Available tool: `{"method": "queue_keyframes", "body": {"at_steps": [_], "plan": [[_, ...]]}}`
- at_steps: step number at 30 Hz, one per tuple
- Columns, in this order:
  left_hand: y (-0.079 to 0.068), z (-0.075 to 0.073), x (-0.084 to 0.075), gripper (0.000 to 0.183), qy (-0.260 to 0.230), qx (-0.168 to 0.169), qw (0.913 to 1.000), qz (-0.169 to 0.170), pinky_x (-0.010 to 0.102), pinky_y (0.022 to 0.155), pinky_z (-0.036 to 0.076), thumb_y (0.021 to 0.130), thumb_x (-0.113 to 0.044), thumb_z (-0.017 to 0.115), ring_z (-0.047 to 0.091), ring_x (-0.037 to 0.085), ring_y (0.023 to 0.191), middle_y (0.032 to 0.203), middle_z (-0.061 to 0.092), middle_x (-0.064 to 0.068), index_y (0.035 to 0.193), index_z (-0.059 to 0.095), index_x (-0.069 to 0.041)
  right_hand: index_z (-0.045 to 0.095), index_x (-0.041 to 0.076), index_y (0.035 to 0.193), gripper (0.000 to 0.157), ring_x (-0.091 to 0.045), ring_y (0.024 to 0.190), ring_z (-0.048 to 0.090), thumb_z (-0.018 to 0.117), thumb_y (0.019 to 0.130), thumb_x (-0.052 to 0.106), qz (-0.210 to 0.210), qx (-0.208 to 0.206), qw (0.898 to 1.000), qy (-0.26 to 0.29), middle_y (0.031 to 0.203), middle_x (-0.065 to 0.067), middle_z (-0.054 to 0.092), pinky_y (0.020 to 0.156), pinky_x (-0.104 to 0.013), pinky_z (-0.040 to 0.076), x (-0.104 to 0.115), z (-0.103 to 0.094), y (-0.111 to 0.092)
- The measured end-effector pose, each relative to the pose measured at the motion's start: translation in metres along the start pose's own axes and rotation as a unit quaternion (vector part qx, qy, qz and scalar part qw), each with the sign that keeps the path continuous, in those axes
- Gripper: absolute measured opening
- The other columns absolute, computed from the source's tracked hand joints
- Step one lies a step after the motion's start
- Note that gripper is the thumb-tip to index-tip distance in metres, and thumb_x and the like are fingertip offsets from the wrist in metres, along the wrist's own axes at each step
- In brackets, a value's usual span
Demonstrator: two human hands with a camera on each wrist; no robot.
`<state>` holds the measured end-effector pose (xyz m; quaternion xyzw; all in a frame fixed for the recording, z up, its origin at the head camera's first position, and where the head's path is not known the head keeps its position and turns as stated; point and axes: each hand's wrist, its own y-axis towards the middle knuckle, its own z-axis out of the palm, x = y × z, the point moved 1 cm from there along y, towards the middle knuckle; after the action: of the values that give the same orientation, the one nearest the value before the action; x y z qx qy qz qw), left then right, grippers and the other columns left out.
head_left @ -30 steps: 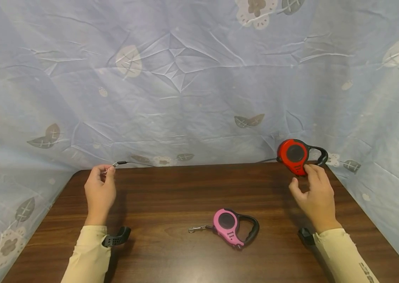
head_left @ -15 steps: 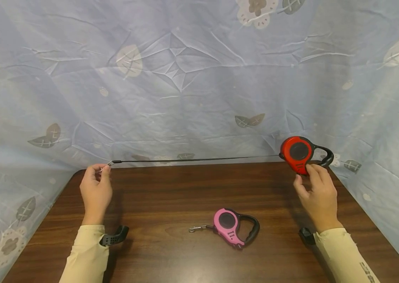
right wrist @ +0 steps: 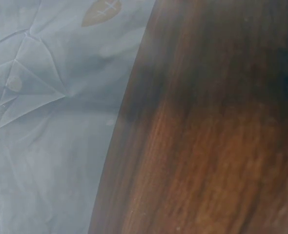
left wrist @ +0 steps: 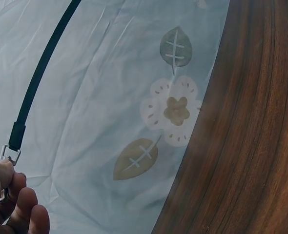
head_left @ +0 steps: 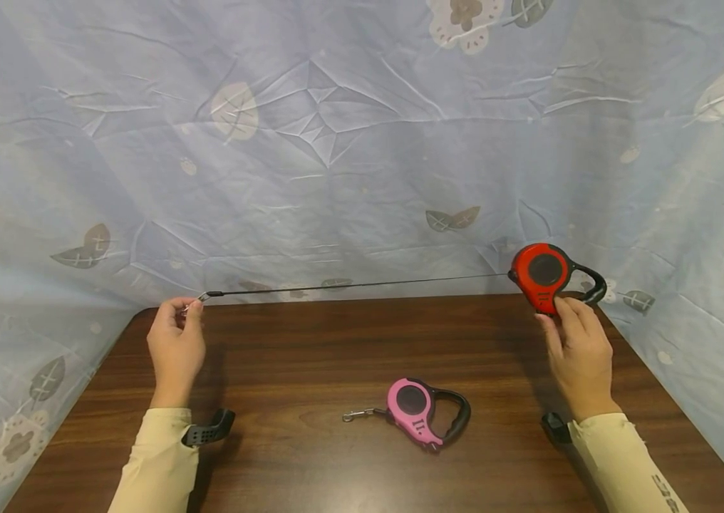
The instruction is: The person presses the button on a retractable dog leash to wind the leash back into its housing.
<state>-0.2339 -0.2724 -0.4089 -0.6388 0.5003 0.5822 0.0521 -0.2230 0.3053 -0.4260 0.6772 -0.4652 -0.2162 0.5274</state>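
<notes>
My left hand (head_left: pixel 176 349) pinches the metal clip (left wrist: pixel 10 154) of a retractable dog leash between thumb and forefinger. From that clip the black strap (head_left: pixel 336 286) runs nearly straight across above the table's far edge to the red leash casing (head_left: pixel 545 270). My right hand (head_left: pixel 583 360) grips this casing low down, thumb on its near side, while the black loop handle (head_left: pixel 595 286) points right. A second retractable leash, pink with a black handle (head_left: pixel 412 402), lies on the table between the hands, its silver clip (head_left: pixel 357 415) toward the left. The right wrist view shows neither hand nor leash.
The dark wood-grain table (head_left: pixel 285 456) ends at its far edge just beyond the hands. A pale blue patterned cloth (head_left: pixel 336 178) hangs behind it and down both sides. Black straps sit at both wrists, including the left wrist band (head_left: pixel 209 429).
The strap has gone from slack and mostly hidden behind the table edge to stretched straight. My right hand has raised the red leash slightly and moved it right; my left hand shifted a little left.
</notes>
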Motion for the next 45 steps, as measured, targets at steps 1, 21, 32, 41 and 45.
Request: {"method": "queue_keyframes", "body": {"at_steps": [1,21,32,41,45], "plan": [[0.000,0.000,0.001,0.024,-0.001,-0.002,1.0000,0.001,0.013,0.063,0.039,0.105,-0.019,0.063,0.051,-0.009,0.069,0.091,0.069,0.017,0.112,0.066,0.004,0.066,-0.010,0.119,0.038,-0.042,0.095,0.059,0.070,0.100,0.023,0.000,0.000,1.000,0.000,0.107,-0.026,0.064,0.090,-0.028,0.039,0.000,0.000,0.000],[0.000,0.002,-0.003,0.021,0.014,-0.005,0.9999,0.004,0.016,0.062,0.038,0.103,-0.017,0.065,0.050,-0.007,0.068,0.087,0.068,0.015,0.108,0.067,0.003,0.070,-0.011,0.105,0.026,-0.046,0.082,0.059,0.073,0.084,0.003,-0.012,-0.073,0.997,0.020,0.094,-0.027,0.065,0.089,-0.018,0.038,0.006,0.000,0.003],[-0.002,0.006,-0.006,0.020,0.018,0.015,0.9995,0.023,0.020,0.067,0.039,0.103,-0.017,0.066,0.051,0.000,0.075,0.089,0.067,0.012,0.107,0.067,0.002,0.072,-0.010,0.104,0.024,-0.041,0.075,0.058,0.073,0.085,0.005,-0.018,-0.072,0.997,0.027,0.091,-0.026,0.066,0.082,-0.015,0.038,0.011,0.000,0.006],[-0.007,0.014,-0.019,0.018,0.009,0.061,0.9960,0.064,0.025,0.075,0.041,0.101,-0.017,0.069,0.054,0.004,0.083,0.094,0.070,0.015,0.107,0.069,0.000,0.072,-0.011,0.110,0.029,-0.044,0.084,0.062,0.074,0.089,0.009,-0.033,-0.060,0.997,0.035,0.099,-0.027,0.067,0.092,-0.012,0.037,0.011,0.004,0.004],[-0.008,0.014,-0.022,0.016,0.007,0.060,0.9957,0.071,0.021,0.072,0.041,0.099,-0.016,0.072,0.053,-0.001,0.080,0.093,0.071,0.014,0.106,0.071,-0.001,0.071,-0.012,0.111,0.031,-0.044,0.086,0.061,0.073,0.093,0.014,-0.028,-0.054,0.997,0.036,0.100,-0.028,0.067,0.097,-0.006,0.034,0.010,0.004,0.002]]}}
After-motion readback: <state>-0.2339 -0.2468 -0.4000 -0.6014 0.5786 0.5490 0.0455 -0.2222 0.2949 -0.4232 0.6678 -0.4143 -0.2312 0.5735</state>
